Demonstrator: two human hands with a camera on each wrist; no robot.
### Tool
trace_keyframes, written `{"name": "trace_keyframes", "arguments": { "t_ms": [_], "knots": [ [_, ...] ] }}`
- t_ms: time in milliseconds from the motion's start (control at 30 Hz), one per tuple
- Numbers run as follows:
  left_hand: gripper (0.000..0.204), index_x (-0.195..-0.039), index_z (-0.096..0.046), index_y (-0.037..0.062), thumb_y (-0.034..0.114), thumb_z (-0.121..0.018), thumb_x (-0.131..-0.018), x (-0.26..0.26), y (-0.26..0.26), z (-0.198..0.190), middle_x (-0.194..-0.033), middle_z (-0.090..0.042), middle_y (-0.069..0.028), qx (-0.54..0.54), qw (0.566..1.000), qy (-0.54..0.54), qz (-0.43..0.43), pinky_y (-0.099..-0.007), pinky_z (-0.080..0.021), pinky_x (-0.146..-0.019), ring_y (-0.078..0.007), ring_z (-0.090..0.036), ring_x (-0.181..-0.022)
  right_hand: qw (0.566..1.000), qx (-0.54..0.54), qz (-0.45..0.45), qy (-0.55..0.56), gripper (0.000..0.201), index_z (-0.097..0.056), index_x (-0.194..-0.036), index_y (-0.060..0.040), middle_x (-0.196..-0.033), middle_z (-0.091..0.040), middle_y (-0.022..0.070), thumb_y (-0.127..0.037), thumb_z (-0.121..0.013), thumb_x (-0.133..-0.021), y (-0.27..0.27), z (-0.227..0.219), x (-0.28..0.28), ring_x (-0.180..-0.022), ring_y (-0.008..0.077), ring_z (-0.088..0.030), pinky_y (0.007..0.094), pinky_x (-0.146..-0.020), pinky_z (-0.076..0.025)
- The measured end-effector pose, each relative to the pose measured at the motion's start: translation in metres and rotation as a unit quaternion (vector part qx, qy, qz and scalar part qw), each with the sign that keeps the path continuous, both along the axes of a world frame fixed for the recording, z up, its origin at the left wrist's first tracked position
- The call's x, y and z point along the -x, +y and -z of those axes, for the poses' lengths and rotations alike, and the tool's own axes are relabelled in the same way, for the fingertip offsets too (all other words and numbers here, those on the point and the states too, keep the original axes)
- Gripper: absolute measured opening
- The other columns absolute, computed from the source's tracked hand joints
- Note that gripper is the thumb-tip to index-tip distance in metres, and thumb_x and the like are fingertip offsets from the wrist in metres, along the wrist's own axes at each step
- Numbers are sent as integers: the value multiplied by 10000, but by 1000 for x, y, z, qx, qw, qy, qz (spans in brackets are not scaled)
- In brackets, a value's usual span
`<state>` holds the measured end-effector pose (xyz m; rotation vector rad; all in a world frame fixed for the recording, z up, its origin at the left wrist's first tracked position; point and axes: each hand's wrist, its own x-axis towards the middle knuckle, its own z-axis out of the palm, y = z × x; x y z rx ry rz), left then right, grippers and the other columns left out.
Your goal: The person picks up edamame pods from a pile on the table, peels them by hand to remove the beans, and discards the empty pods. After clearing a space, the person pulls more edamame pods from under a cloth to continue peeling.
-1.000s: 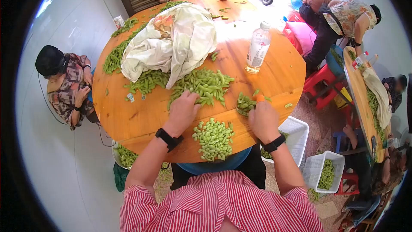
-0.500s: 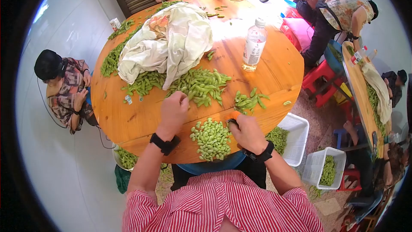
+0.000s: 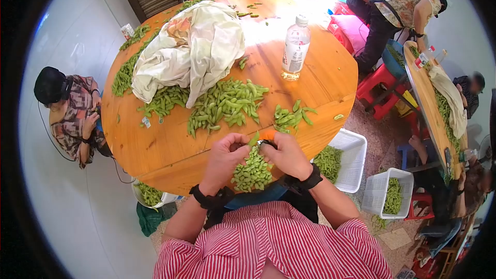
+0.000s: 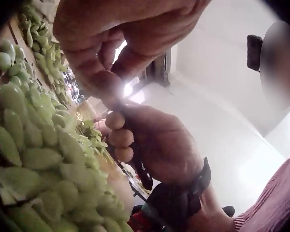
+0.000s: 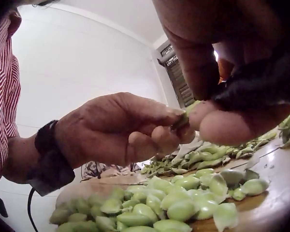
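Observation:
Over a heap of shelled green beans (image 3: 252, 173) at the table's near edge, my two hands meet fingertip to fingertip. The left hand (image 3: 222, 163) pinches a green soybean pod (image 3: 254, 138) between thumb and fingers. From the other side, the right hand (image 3: 288, 157) grips the same pod, which its fingers partly hide in the right wrist view. An orange cover (image 3: 267, 135) is on a right finger, and something black wraps the thumb. Beyond the hands lie a large pile of unshelled pods (image 3: 227, 104) and a smaller pile (image 3: 290, 118) to its right.
A pale crumpled cloth (image 3: 194, 46) covers the far pods, and a clear bottle (image 3: 296, 49) stands right of it. White baskets (image 3: 354, 157) of pods stand on the floor at right. Other people sit at the far and left sides of the round table (image 3: 155, 150).
Both hands came back from the pod piles and met above the shelled beans. The right hand left the small pile first, moving left and nearer; a pod is now between the hands.

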<state>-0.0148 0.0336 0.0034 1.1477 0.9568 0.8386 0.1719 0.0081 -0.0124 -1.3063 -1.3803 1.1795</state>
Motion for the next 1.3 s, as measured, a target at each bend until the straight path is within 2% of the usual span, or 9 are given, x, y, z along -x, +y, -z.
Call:
{"name": "trace_keyframes", "arguments": {
  "t_ms": [133, 367, 500, 667, 800, 900, 967, 1167, 1300],
  "knots": [
    [145, -1024, -614, 0, 51, -634, -890, -2, -2, 1, -797, -600, 16, -10, 1000, 17, -5, -193, -468, -567, -37, -549, -668, 998, 21, -32, -40, 172, -626, -1035, 12, -763, -621, 8, -85, -567, -905, -2, 1, -7, -649, 76, -571, 243, -598, -480],
    [153, -1021, -616, -19, 29, -636, -877, -8, -9, -3, -808, -600, 17, -57, 997, 56, -18, -203, -476, -592, -32, -553, -689, 994, -21, -3, -106, 162, -633, -1002, 22, -699, -621, 38, -86, -590, -890, -1, 5, -6, -627, 90, -580, 272, -587, -476],
    [160, -994, -601, -21, 3, -651, -843, -8, -11, 7, -814, -608, -29, -149, 980, 128, -22, -246, -479, -604, -101, -584, -692, 977, -73, 33, -198, 164, -603, -872, 48, -644, -588, 190, -115, -610, -858, -4, -5, -1, -596, 264, -607, 365, -560, -460],
    [167, -926, -567, -11, -54, -650, -787, -17, -16, 2, -861, -589, -170, -473, 851, 227, -33, -334, -482, -626, -311, -614, -742, 969, -122, 56, -205, 164, -563, -832, 60, -693, -556, 284, -100, -595, -824, -6, -8, 5, -669, 443, -586, 448, -575, -448],
    [204, -974, -565, -19, -42, -676, -804, -12, -13, 8, -914, -616, -105, -497, 830, 253, -15, -280, -490, -643, -164, -613, -756, 971, -136, 42, -194, 132, -553, -859, 58, -726, -577, 286, -67, -576, -822, -5, -13, 5, -728, 468, -590, 490, -617, -462],
    [179, -968, -560, -15, -41, -662, -822, -7, -11, 13, -902, -624, -95, -413, 892, 181, 9, -276, -490, -627, -151, -621, -738, 964, -151, 8, -218, 128, -540, -862, 55, -743, -580, 288, -63, -572, -824, -3, -7, 2, -746, 473, -591, 496, -625, -465],
    [107, -956, -590, -7, -19, -637, -860, -2, -10, 10, -843, -631, -70, -51, 997, 16, 49, -269, -504, -608, -154, -618, -686, 962, -157, -6, -226, 131, -534, -851, 50, -741, -573, 286, -71, -574, -822, -3, -8, 2, -745, 469, -590, 475, -606, -458],
    [91, -985, -603, 16, 43, -614, -899, 10, 0, 8, -823, -627, -31, 145, 977, -139, 74, -229, -498, -617, -103, -598, -694, 966, -171, -3, -194, 116, -536, -847, 42, -696, -598, 228, -71, -565, -846, -2, -1, 1, -653, 389, -621, 418, -560, -470],
    [96, -984, -597, 23, 46, -622, -894, 0, -6, 0, -825, -633, -35, 72, 994, -46, 73, -244, -488, -615, -117, -602, -692, 995, 8, -37, -89, 133, -575, -833, 32, -622, -598, 85, -92, -561, -881, 2, 7, -5, -549, 152, -608, 300, -510, -478]
  ]
}}
